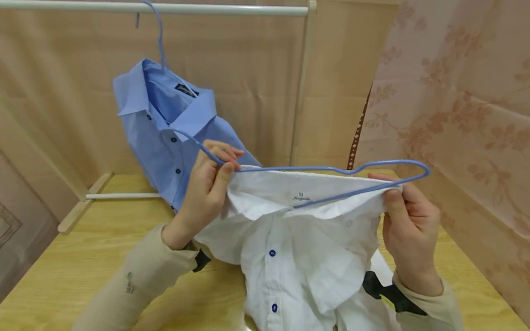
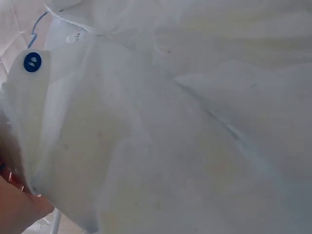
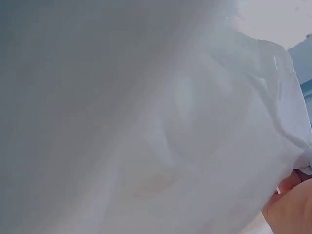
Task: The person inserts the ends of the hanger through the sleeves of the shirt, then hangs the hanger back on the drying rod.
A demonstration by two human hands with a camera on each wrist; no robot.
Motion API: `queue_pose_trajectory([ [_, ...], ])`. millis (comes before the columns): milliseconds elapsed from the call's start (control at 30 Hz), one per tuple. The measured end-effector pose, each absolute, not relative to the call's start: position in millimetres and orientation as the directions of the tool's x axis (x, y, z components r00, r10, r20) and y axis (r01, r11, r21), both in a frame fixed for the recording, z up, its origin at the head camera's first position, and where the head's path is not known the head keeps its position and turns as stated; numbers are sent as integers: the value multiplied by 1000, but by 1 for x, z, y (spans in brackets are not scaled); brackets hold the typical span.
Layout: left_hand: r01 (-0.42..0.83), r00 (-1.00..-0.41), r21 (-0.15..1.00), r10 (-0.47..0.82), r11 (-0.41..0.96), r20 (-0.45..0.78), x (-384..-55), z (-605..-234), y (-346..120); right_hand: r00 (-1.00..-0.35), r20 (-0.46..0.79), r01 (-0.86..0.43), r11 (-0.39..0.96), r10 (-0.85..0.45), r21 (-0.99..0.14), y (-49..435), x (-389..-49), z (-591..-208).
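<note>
A white shirt (image 1: 298,253) with dark blue buttons hangs between both hands, its collar stretched sideways. A blue hanger (image 1: 290,169) passes through the neck opening; its hook end points left, and one looped end sticks out at the right. Beside the hook, my left hand (image 1: 204,191) pinches the hanger wire together with the left end of the collar. With thumb and fingers, my right hand (image 1: 411,230) grips the right end of the collar, just below the hanger's loop. White cloth fills most of both wrist views and hides the hanger's lower part.
Behind, a light blue shirt (image 1: 161,147) hangs by its blue hanger (image 1: 160,37) from a white rack rail (image 1: 232,9). The rack's wooden foot (image 1: 84,202) stands on the wooden table (image 1: 103,257). A floral curtain (image 1: 463,101) borders the right side.
</note>
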State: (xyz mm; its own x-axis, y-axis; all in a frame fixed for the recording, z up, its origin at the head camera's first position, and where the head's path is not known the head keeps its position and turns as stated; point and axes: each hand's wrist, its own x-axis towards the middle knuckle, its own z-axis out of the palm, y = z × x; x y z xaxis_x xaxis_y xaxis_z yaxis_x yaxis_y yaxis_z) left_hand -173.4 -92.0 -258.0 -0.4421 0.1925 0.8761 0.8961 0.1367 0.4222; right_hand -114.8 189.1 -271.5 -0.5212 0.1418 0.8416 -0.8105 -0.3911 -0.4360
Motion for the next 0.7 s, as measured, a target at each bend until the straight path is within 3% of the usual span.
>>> queue_pose_trajectory([
  [333, 883, -463, 427, 219, 194, 859, -172, -263, -99, -605, 768, -775, -377, 211, -507, 200, -124, -276],
  [567, 878, -478, 450, 251, 162, 842, -172, -270, -98, -607, 733, -783, -390, 308, -485, 205, -124, -268],
  [700, 872, -489, 457, 280, 173, 826, -171, -274, -96, -651, 695, -745, -433, 306, -507, 207, -120, -265],
])
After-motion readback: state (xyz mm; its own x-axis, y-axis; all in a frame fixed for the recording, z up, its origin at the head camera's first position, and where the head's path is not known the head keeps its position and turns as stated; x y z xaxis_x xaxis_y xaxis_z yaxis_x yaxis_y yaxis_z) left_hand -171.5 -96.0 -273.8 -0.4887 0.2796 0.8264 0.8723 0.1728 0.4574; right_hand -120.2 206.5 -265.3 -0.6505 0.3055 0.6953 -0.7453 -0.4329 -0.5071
